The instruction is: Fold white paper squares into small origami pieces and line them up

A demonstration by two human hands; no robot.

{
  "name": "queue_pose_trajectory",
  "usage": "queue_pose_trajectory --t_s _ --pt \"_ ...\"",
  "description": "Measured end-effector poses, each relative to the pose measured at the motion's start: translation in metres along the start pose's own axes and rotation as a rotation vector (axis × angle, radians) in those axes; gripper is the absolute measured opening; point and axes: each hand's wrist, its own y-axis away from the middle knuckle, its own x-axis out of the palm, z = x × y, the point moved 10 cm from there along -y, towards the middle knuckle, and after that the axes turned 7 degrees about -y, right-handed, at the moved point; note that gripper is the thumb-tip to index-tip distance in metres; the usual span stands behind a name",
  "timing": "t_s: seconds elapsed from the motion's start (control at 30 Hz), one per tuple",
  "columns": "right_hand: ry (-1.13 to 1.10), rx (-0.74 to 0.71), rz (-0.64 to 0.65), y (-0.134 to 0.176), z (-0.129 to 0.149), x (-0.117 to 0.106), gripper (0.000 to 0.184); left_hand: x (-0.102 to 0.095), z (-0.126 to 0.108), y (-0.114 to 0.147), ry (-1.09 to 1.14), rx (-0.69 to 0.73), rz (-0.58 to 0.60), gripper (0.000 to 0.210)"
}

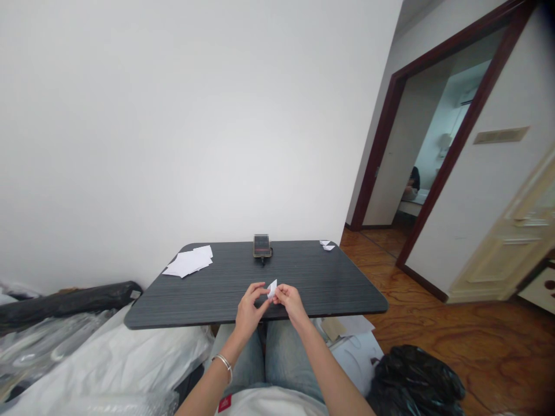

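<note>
White shirt (273, 403) lies nearest; at near right slumps a black plastic bag (414, 381), its contents hidden. Over the near part of the dark table (329, 283), left hand (248, 310) and right hand (292, 301) pinch a small folded paper (273, 285) upright between their fingertips (280, 294).

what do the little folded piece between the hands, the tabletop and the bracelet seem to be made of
Folded piece: likely paper, matte white, from its thin, sharp-cornered shape.
Tabletop: perhaps wood-effect laminate, dark with low sheen, given the fine grain-like streaks; real wood remains possible.
Bracelet: probably metal, silvery and polished, from its bright highlights.
</note>
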Motion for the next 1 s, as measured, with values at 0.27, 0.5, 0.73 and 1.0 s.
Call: queue_pose_trajectory --t_s 0.27,0.5,0.73,1.0 --pt "0.062 -0.024 -0.009 0.0 0.004 0.0 0.028 -0.001 0.006 0.001 0.045 -0.062 -0.013 0.015" --pt "0.175 -0.142 -0.066 0.004 0.012 -0.002 0.024 -0.004 0.004 -0.002 0.133 -0.086 -0.012 0.018" --pt "0.445 -0.427 -0.186 0.028 0.041 0.003 0.014 0.003 0.033 -0.004 0.35 -0.254 -0.02 0.027" --pt "0.825 -0.615 -0.062 0.044 0.051 0.038 0.02 0.009 0.041 -0.003 0.539 -0.318 0.025 0.037"
